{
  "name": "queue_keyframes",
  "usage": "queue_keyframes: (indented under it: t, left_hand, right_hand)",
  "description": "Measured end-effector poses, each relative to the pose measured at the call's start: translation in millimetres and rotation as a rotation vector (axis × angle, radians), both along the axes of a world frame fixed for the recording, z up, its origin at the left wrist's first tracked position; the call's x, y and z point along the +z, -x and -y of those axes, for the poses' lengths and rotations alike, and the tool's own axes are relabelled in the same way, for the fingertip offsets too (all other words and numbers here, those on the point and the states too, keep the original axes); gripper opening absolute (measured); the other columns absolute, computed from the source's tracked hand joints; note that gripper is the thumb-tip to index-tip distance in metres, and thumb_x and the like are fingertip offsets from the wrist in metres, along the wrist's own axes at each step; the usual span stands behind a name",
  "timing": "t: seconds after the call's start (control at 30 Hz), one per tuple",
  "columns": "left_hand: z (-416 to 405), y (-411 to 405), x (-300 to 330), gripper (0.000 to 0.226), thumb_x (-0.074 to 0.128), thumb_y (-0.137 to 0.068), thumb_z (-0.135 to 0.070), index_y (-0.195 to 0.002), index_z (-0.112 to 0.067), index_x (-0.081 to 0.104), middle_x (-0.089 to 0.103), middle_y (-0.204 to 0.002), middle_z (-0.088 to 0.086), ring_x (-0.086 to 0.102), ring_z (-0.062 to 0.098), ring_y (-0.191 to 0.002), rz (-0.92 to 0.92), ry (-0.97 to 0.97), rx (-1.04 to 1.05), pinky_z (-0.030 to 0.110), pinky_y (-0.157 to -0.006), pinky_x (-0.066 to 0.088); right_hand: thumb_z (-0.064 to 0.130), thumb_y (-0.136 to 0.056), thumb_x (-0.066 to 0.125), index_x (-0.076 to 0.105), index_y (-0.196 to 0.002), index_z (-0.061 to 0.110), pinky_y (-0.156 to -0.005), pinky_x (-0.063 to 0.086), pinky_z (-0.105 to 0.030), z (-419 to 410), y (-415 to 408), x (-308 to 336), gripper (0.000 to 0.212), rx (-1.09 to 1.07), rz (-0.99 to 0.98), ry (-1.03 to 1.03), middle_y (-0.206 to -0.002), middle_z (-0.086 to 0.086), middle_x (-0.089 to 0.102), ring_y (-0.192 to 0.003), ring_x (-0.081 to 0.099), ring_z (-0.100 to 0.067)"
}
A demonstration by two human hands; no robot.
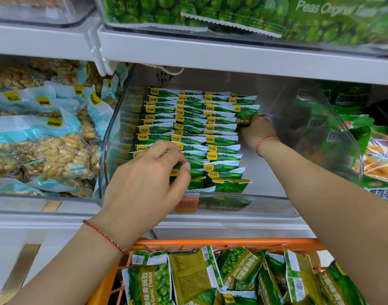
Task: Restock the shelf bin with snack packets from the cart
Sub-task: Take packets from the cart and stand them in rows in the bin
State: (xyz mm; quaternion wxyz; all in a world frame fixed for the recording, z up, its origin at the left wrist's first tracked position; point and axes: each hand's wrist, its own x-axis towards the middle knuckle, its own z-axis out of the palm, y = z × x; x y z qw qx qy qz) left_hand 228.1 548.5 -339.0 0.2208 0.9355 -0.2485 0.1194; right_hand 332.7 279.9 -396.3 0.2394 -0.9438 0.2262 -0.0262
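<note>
Nearest the camera, an orange cart (232, 242) is holding a loose heap of green garlic-pea snack packets (193, 276), lying at mixed angles just under both forearms. Above it, the left hand (144, 183) is reaching over the front lip of the clear shelf bin (243, 200), palm down, wrist bent a little, a red string bracelet (102, 235) circling the wrist. Its fingers are curling loosely with their tips resting on the front rows of packets (188, 133), which are standing on edge in three neat columns; whether they are pinching one cannot be told. Farther in, the right arm is stretching deep along the bin's right side. The right hand (258, 130) is gripping a small stack of packets (246, 113) against the back end of a fourth column.
</note>
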Motion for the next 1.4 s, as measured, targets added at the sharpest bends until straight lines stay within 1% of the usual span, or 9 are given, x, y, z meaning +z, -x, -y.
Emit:
queue_keyframes:
  t: [0.17, 0.33, 0.47, 0.57, 0.9, 1.0, 1.1, 1.23, 1.4]
  left_hand:
    - [-0.2, -0.3, -0.4, 0.034, 0.039, -0.090, -0.040, -0.091, -0.022, 0.069, 0.063, -0.106, -0.009, 0.064, 0.017, -0.073, 0.002, -0.004, -0.003, 0.019, -0.046, 0.035]
    - [0.0, 0.3, 0.1, 0.034, 0.039, -0.090, -0.041, -0.090, -0.022, 0.068, 0.063, -0.105, -0.009, 0.064, 0.017, -0.073, 0.001, -0.003, -0.005, 0.020, -0.046, 0.037]
    - [-0.6, 0.6, 0.5, 0.034, 0.040, -0.090, -0.040, -0.090, -0.023, 0.068, 0.063, -0.104, -0.010, 0.064, 0.017, -0.073, -0.002, -0.009, -0.001, 0.017, -0.045, 0.030]
    - [-0.8, 0.5, 0.4, 0.033, 0.040, -0.090, -0.040, -0.089, -0.023, 0.068, 0.063, -0.104, -0.010, 0.063, 0.016, -0.072, 0.000, -0.015, -0.005, 0.017, -0.045, 0.030]
    - [-1.4, 0.0, -0.8, 0.036, 0.038, -0.090, -0.041, -0.090, -0.023, 0.069, 0.063, -0.102, -0.011, 0.062, 0.014, -0.069, -0.014, -0.029, -0.029, 0.019, -0.044, 0.035]
    - [-2.4, -2.2, 0.1, 0.037, 0.035, -0.092, -0.043, -0.095, -0.024, 0.067, 0.062, -0.104, -0.012, 0.063, 0.014, -0.077, -0.008, -0.013, -0.055, 0.025, -0.048, 0.046]
    - [-4.9, 4.5, 6.4, 0.035, 0.036, -0.092, -0.040, -0.097, -0.023, 0.066, 0.063, -0.103, -0.008, 0.062, 0.018, -0.089, 0.067, -0.070, -0.091, 0.029, -0.059, 0.050]
    - [0.0, 31.2, 25.7, 0.035, 0.038, -0.090, -0.038, -0.100, -0.018, 0.066, 0.064, -0.104, -0.002, 0.055, 0.023, -0.095, 0.104, -0.092, -0.167, 0.032, -0.077, 0.044]
    - [-14.6, 89.3, 55.1, 0.024, 0.045, -0.095, -0.026, -0.102, -0.020, 0.067, 0.066, -0.099, -0.004, 0.059, 0.017, -0.093, -0.063, -0.078, -0.297, 0.030, -0.076, 0.046]
  right_hand:
    - [0.010, -0.089, 0.049, 0.053, -0.120, 0.003, -0.097, 0.036, -0.033, -1.0, 6.3, 9.0, 0.032, 0.041, -0.034, 0.025, -0.127, -0.024, 0.047, -0.117, 0.046, -0.036]
    - [0.008, -0.083, 0.055, 0.052, -0.123, 0.011, -0.088, 0.041, -0.028, -7.6, 2.5, 9.2, 0.040, -0.052, 0.060, -0.309, -0.118, -0.013, 0.058, -0.110, 0.055, -0.028]
    - [-0.011, -0.081, 0.049, 0.045, -0.108, 0.015, -0.053, 0.040, -0.012, -4.0, 0.0, 13.9, 0.038, -0.114, 0.119, -0.517, -0.078, 0.005, 0.051, -0.076, 0.049, -0.014]
    - [-0.018, -0.080, 0.045, 0.043, -0.108, 0.018, -0.038, 0.033, -0.006, -1.0, 1.3, 16.4, 0.046, -0.069, 0.097, -0.557, -0.074, 0.006, 0.047, -0.065, 0.042, -0.005]
    - [-0.009, -0.080, 0.050, 0.053, -0.122, 0.004, -0.063, 0.041, -0.021, 1.7, -2.7, 8.4, 0.045, -0.132, 0.138, -0.523, -0.097, -0.006, 0.055, -0.090, 0.051, -0.020]
    - [-0.007, -0.085, 0.047, 0.059, -0.098, 0.001, -0.047, 0.038, -0.012, 4.0, 0.5, 15.3, 0.019, -0.204, 0.099, -0.539, -0.085, -0.010, 0.054, -0.080, 0.052, -0.021]
    - [-0.002, -0.089, 0.050, 0.044, -0.069, 0.018, -0.059, 0.046, -0.018, 7.0, 17.4, 34.2, 0.028, -0.177, 0.061, -0.568, -0.078, -0.004, 0.049, -0.082, 0.052, -0.020]
    - [0.006, -0.084, 0.057, 0.054, -0.075, 0.025, -0.082, 0.051, -0.030, -8.8, 56.7, 71.6, 0.022, -0.114, 0.202, -0.525, -0.094, -0.004, 0.057, -0.086, 0.054, -0.018]
    - [0.023, -0.081, 0.060, 0.063, -0.076, 0.027, -0.071, 0.047, -0.027, -50.0, 127.7, 114.9, 0.006, -0.033, 0.547, -0.444, -0.077, 0.006, 0.063, -0.078, 0.059, -0.014]
